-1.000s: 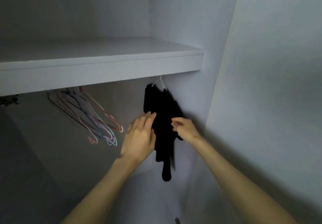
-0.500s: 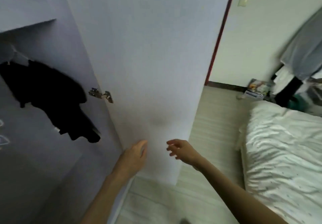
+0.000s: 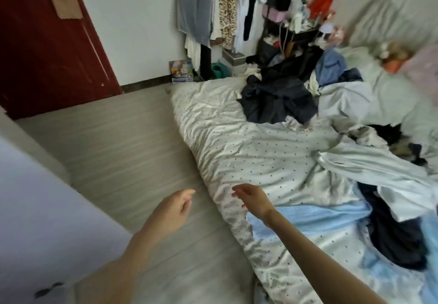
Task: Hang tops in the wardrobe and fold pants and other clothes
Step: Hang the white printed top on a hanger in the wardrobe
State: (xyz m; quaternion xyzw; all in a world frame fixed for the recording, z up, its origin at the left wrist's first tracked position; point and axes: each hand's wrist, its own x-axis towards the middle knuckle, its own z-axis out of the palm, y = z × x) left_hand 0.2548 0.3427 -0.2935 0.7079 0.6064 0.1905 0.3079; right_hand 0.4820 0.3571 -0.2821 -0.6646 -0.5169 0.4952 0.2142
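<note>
View swung wardrobe→bed (image 3: pixel 237 142); both hands empty, floor (image 3: pixel 118 142) alongside.

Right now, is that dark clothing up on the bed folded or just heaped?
Heaped: the dark clothing lies crumpled and bunched on the bed.

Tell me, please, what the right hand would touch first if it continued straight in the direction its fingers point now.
The right hand, open and empty, points up and left across the white dotted bedsheet. It would probably meet that wrinkled sheet near the bed's edge first; how high the hand is above it cannot be judged.
</note>
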